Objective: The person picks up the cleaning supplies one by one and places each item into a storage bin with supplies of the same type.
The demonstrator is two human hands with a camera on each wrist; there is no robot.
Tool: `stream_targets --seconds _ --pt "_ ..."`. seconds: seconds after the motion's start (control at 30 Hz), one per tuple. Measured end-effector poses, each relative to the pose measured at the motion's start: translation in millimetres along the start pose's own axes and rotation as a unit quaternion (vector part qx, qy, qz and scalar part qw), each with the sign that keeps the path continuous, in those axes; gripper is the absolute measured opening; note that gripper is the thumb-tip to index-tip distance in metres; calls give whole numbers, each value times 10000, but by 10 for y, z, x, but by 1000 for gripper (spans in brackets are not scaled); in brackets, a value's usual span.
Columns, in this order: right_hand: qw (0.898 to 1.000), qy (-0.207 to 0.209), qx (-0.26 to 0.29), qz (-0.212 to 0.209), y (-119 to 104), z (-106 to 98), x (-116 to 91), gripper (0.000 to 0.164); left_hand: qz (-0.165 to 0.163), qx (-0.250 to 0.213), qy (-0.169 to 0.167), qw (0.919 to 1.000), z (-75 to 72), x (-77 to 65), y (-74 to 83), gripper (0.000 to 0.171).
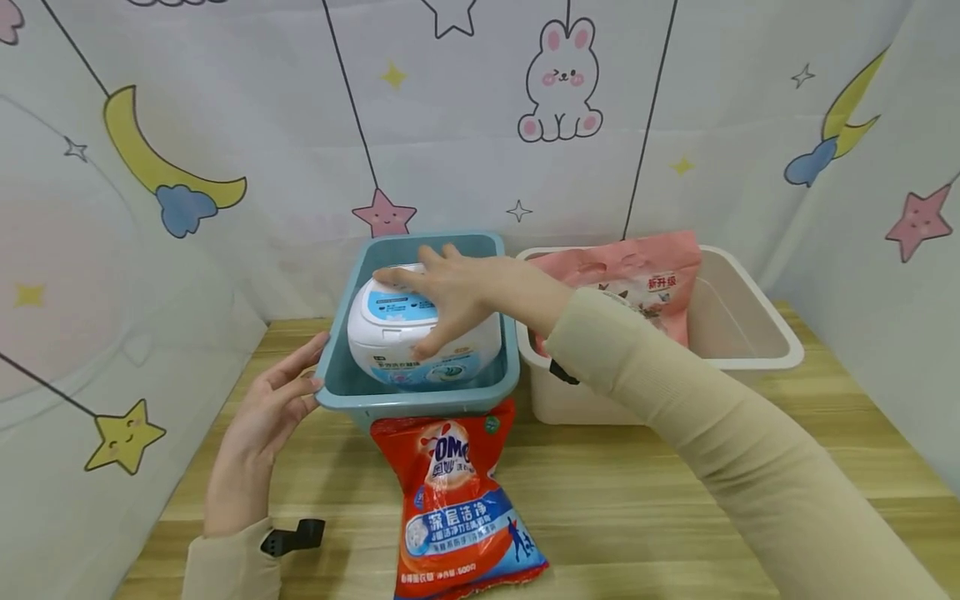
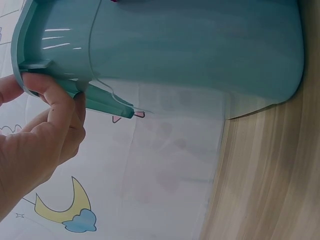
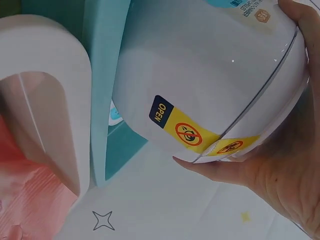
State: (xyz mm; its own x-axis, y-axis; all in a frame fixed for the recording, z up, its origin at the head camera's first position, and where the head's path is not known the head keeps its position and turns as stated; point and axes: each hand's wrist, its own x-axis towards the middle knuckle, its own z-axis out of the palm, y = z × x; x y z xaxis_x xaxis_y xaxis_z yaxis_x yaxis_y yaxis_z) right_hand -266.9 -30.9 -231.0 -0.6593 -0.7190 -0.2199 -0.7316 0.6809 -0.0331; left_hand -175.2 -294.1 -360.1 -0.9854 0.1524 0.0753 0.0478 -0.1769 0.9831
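A white laundry-capsule tub (image 1: 378, 337) with a blue label sits tilted inside the teal storage bin (image 1: 341, 371). My right hand (image 1: 468, 292) grips it from above, fingers spread over the lid, thumb at the front. In the right wrist view, the tub (image 3: 200, 75) shows a yellow "OPEN" sticker along its seam. With my left hand (image 1: 273, 408) I hold the bin's left rim; the left wrist view shows the fingers (image 2: 55, 95) curled at the edge. A red OMO detergent bag (image 1: 457, 500) lies at the front of the bin, its top end against the bin.
To the right stands a cream bin (image 1: 783, 354), with a pink bag (image 1: 675, 267) sticking up out of it. Both bins are on a wood-grain table (image 1: 645, 517). Behind them hangs a white cloth (image 1: 465, 108) printed with stars, moons and a rabbit.
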Motion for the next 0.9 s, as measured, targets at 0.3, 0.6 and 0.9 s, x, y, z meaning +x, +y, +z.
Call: stream_targets --seconds 0.3,0.6,0.9 --pt "9996 -281 -97 26 -26 56 130 98 93 -82 -92 9999 -8 9 -15 56" --pt "9980 -593 -96 197 -19 137 208 98 136 -116 -133 9998 -34 5 -37 57" --pt "9972 -681 -165 254 -8 182 229 98 217 -185 -238 9993 -40 -1 -35 55"
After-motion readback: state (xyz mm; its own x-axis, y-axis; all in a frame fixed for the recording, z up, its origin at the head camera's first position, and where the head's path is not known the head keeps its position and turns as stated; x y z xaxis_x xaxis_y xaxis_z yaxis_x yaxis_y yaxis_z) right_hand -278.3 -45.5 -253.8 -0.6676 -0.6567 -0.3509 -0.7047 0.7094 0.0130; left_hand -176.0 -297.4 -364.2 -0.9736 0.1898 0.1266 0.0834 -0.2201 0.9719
